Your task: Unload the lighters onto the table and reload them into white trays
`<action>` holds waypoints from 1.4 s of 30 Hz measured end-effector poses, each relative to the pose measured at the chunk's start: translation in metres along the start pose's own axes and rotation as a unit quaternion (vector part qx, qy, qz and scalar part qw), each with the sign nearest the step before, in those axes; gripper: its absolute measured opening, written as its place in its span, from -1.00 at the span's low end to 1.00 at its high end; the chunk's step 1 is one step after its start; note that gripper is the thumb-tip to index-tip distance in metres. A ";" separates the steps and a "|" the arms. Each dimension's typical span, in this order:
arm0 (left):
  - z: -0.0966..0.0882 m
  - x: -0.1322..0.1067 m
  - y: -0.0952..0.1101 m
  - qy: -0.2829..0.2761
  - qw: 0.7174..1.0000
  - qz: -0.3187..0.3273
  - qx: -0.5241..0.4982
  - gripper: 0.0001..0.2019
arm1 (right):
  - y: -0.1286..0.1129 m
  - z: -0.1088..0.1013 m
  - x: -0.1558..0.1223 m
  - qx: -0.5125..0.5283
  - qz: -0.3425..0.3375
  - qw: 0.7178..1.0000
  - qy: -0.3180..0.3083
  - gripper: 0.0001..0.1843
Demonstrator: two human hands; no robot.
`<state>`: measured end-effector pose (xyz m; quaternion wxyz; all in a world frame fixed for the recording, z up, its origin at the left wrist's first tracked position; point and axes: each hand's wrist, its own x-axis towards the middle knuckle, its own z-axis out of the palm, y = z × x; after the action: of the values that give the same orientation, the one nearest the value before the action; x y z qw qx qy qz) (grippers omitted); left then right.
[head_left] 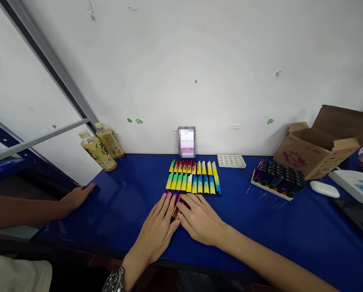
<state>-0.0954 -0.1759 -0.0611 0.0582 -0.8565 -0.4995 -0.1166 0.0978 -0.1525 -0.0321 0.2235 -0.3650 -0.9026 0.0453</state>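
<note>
Together, left hand (160, 223) and right hand (201, 219) lie flat, open-fingered, over lighters (177, 209) between them.

The table (123, 211) is a glossy deep blue. The back row (193, 166) runs yellow-green, then red, then pale yellow and white. The front row (193, 183) fades from yellow-green through yellow to blue. The lighters (178, 205) under the left hand (158, 227) and right hand (199, 219) show pink, red and yellow. The tray (231, 161) is white. The dark lighters (277, 178) have black tops and purple-blue bodies. The box (315, 150) is brown with a red print. The bottles (98, 151) are yellow with pale green caps. The wall (199, 61) is white, flecked with green. The watch (113, 280) is silver and black.
</note>
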 end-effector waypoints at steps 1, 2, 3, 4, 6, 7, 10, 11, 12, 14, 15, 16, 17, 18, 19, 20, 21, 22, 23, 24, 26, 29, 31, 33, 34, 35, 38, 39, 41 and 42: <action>0.002 -0.001 0.002 0.008 1.000 -0.008 0.010 -0.40 | -0.001 0.000 -0.005 0.007 0.002 1.000 -0.012 -0.62; 0.004 -0.002 0.003 0.014 1.000 -0.015 0.019 -0.39 | -0.002 0.001 -0.007 0.013 0.005 1.000 -0.024 -0.59; 0.005 -0.002 0.004 0.017 0.999 -0.020 0.026 -0.38 | -0.001 0.002 -0.008 0.018 0.011 0.999 -0.031 -0.57; 0.006 -0.002 0.005 0.017 0.999 -0.025 0.031 -0.38 | -0.001 0.003 -0.008 0.022 0.016 0.999 -0.036 -0.56; 0.006 -0.002 0.004 0.014 0.999 -0.027 0.033 -0.39 | 0.001 0.005 -0.006 0.022 0.021 0.999 -0.040 -0.56; 0.005 -0.002 0.003 0.012 0.999 -0.026 0.033 -0.39 | 0.002 0.006 -0.005 0.015 0.023 0.999 -0.038 -0.56; -0.002 -0.002 -0.002 0.007 1.000 -0.016 0.023 -0.42 | -0.001 0.007 -0.008 -0.022 0.025 0.999 -0.028 -0.58; -0.005 -0.002 -0.005 0.004 1.000 -0.010 0.014 -0.44 | -0.002 0.006 -0.011 -0.030 0.024 0.999 -0.026 -0.58; -0.008 -0.003 -0.007 -0.001 1.000 -0.002 0.003 -0.45 | -0.004 0.005 -0.014 -0.034 0.023 0.999 -0.024 -0.58; -0.012 -0.004 -0.010 -0.015 1.000 0.016 -0.019 -0.46 | -0.006 0.004 -0.020 -0.034 0.012 0.999 -0.021 -0.55; -0.014 -0.004 -0.012 -0.023 0.999 0.022 -0.026 -0.46 | -0.007 0.004 -0.022 -0.035 0.001 0.999 -0.018 -0.53; -0.014 -0.004 -0.013 -0.029 0.999 0.023 -0.029 -0.45 | -0.006 0.005 -0.023 -0.037 -0.013 0.999 -0.013 -0.53; -0.014 -0.004 -0.013 -0.033 0.999 0.021 -0.029 -0.44 | -0.005 0.006 -0.023 -0.039 -0.029 0.999 -0.008 -0.55; -0.013 -0.004 -0.013 -0.033 0.999 0.017 -0.027 -0.43 | -0.003 0.008 -0.022 -0.040 -0.042 0.998 -0.005 -0.58; -0.012 -0.004 -0.013 -0.031 0.999 0.014 -0.024 -0.41 | 0.000 0.009 -0.021 -0.037 -0.054 0.998 -0.004 -0.60; -0.010 -0.003 -0.013 -0.030 0.999 0.014 -0.020 -0.41 | 0.002 0.011 -0.019 -0.032 -0.061 0.998 -0.004 -0.61; -0.009 -0.002 -0.012 -0.029 0.999 0.017 -0.017 -0.40 | 0.004 0.012 -0.017 -0.025 -0.064 0.998 -0.006 -0.62; -0.008 -0.001 -0.011 -0.030 0.999 0.020 -0.015 -0.40 | 0.006 0.014 -0.015 -0.018 -0.065 0.998 -0.006 -0.62; -0.007 0.001 -0.011 -0.032 0.999 0.024 -0.012 -0.40 | 0.007 0.014 -0.013 -0.009 -0.067 0.998 -0.007 -0.61; -0.006 0.002 -0.011 -0.034 0.999 0.026 -0.010 -0.39 | 0.008 0.015 -0.012 -0.001 -0.070 0.998 -0.007 -0.61; -0.006 0.005 -0.012 -0.037 0.999 0.029 -0.004 -0.38 | 0.009 0.014 -0.011 0.017 -0.068 0.998 -0.007 -0.59; -0.006 0.010 -0.016 -0.043 0.998 0.044 0.000 -0.36 | 0.008 0.009 -0.012 0.052 -0.047 0.997 -0.016 -0.59; -0.005 0.011 -0.021 -0.044 0.997 0.057 -0.001 -0.36 | 0.007 0.005 -0.013 0.079 -0.029 0.996 -0.026 -0.55; -0.002 0.013 -0.025 -0.037 0.997 0.066 -0.004 -0.40 | 0.006 0.004 -0.012 0.090 -0.018 0.995 -0.032 -0.50; 0.000 0.013 -0.027 -0.031 0.997 0.069 -0.004 -0.42 | 0.006 0.004 -0.012 0.087 -0.015 0.996 -0.032 -0.50; 0.002 0.013 -0.028 -0.024 0.997 0.069 -0.003 -0.44 | 0.005 0.004 -0.011 0.080 -0.013 0.996 -0.029 -0.52; 0.007 0.013 -0.029 -0.005 0.998 0.067 0.008 -0.48 | 0.002 0.005 -0.010 0.065 -0.006 0.998 -0.013 -0.58; 0.008 0.014 -0.029 0.000 0.998 0.066 0.014 -0.49 | 0.002 0.003 -0.011 0.064 -0.002 0.998 -0.006 -0.58; 0.009 0.014 -0.028 0.010 0.997 0.065 0.027 -0.51 | 0.004 -0.003 -0.016 0.059 0.015 0.998 0.016 -0.58; 0.009 0.014 -0.028 0.014 0.997 0.066 0.031 -0.51 | 0.008 -0.008 -0.020 0.051 0.030 0.998 0.035 -0.59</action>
<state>-0.1119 -0.1478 -0.0667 0.0996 -0.8838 -0.4439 -0.1091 0.1195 -0.1609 -0.0342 0.2718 -0.3814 -0.8794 0.0853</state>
